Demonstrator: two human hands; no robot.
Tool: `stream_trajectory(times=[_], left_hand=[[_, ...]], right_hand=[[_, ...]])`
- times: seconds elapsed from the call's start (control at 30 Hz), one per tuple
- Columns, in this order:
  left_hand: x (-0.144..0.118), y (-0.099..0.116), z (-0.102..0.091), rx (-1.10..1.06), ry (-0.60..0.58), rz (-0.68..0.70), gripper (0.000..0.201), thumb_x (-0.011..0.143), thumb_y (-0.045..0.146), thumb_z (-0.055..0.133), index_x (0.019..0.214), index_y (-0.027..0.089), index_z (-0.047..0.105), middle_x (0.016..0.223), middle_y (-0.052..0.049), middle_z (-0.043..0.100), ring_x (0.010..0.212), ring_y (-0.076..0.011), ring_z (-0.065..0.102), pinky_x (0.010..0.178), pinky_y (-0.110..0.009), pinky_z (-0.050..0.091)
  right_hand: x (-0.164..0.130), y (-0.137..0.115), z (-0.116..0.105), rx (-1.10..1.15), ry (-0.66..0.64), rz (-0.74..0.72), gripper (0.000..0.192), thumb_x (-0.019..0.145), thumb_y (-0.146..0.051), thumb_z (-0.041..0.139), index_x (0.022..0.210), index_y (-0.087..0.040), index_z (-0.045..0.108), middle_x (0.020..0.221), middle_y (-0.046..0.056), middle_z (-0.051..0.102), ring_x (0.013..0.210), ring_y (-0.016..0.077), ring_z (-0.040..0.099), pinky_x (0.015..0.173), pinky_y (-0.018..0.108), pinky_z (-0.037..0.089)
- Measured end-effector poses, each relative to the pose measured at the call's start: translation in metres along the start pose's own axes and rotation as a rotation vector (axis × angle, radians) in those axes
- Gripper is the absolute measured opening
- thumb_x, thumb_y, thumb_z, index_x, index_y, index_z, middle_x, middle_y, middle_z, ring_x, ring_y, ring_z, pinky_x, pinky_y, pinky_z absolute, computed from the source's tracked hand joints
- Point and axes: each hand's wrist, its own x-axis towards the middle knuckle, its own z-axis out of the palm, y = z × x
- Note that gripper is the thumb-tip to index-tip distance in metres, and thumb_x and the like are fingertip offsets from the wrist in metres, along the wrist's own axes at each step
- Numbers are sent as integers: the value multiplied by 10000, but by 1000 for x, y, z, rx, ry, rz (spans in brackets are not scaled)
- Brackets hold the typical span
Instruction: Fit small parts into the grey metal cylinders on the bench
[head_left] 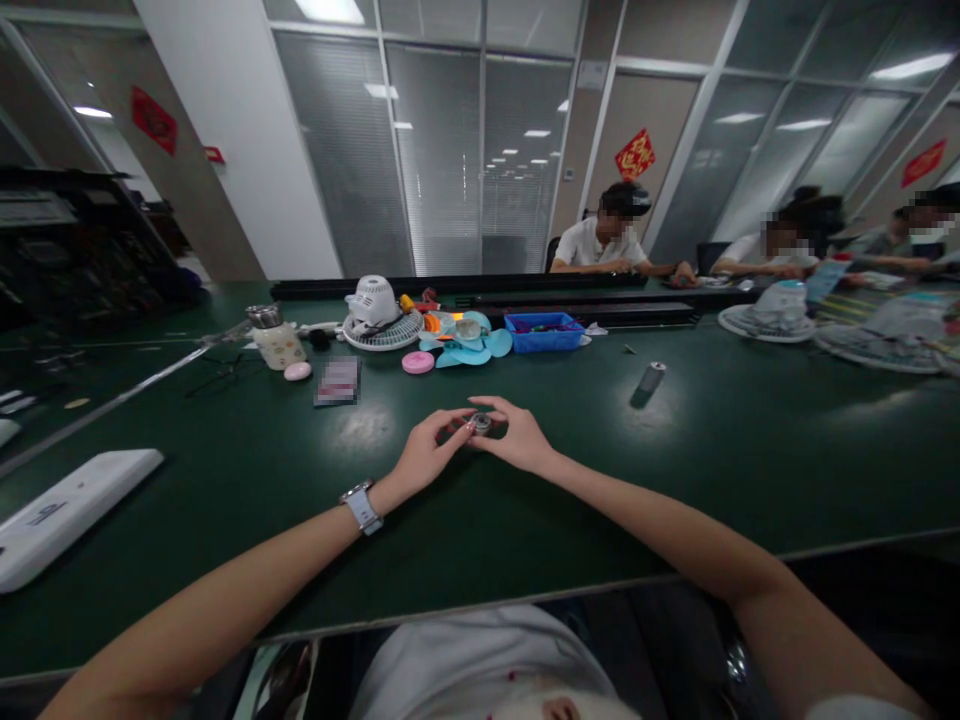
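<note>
Both hands meet over the middle of the dark green tabletop, where we see them pinching a small round silver metal part between their fingertips. Our left hand, with a silver wristwatch on its wrist, closes on the part from the left; our right hand curls over it from the right, fingers narrowly bent. The part sits just above or on the tabletop; we cannot tell which.

Beyond the hands, well apart, we note a small grey metal cylinder lying on its side. Farther back stand a white domed fan housing on a white round fan grille, light blue plastic fan blades, a pink round disc, a blue rectangular plastic tray and a pale patterned jar with a metal lid. At the left edge lies a white flat oblong device. Across the tabletop, other people sit at work beside further fan grilles.
</note>
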Motion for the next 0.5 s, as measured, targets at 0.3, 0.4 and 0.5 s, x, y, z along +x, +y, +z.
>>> stream_trajectory(times=[0.3, 0.4, 0.5], left_hand=[[12, 1, -7, 5, -38, 29, 301, 852, 472, 637, 1035, 270, 765, 1085, -59, 660, 984, -202, 626, 839, -321, 489], [16, 7, -10, 30, -4, 39, 263, 838, 456, 656, 962, 263, 784, 1002, -48, 679, 922, -196, 633, 818, -320, 487], [18, 5, -19, 49, 123, 38, 288, 853, 474, 633, 999, 272, 777, 946, -38, 694, 899, -197, 625, 807, -324, 474]], right_hand=[[-8, 3, 8, -104, -10, -24, 665, 739, -443, 773, 1328, -255, 530, 1035, 26, 738, 892, 201, 706, 846, 354, 537], [-8, 4, 8, -137, -7, -22, 660, 725, -450, 783, 1311, -257, 547, 1061, 32, 727, 885, 203, 702, 827, 353, 542], [-10, 4, 12, -127, -15, -13, 666, 731, -445, 781, 1321, -258, 535, 1014, 23, 731, 872, 201, 702, 825, 355, 544]])
